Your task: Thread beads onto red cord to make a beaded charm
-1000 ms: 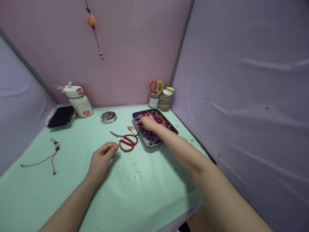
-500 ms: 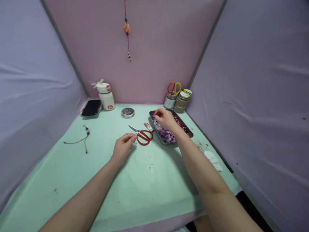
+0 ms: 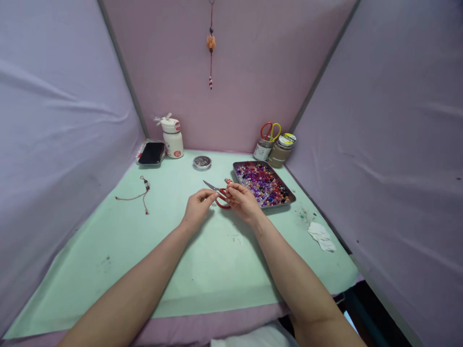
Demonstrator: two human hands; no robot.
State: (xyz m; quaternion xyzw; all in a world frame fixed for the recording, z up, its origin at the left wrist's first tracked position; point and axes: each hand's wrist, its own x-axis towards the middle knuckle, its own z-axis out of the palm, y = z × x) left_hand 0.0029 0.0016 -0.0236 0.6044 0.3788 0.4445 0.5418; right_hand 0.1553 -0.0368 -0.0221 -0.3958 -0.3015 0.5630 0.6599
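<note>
Head view: my right hand (image 3: 244,203) has left the tray (image 3: 289,201) and come in just beside my left hand (image 3: 197,208); I'd judge picking has given way to two-handed handling. Both hands' fingertips look pinched together; can't tell what's between, too small. Beads (image 3: 265,185) sit in the tray, beyond the right hand, rightward. Scissors (image 3: 211,185) lie partly behind both hands.

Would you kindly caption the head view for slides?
Left hand and right hand near red-handled metal scissors, beside a rectangular metal bead tray.
</note>
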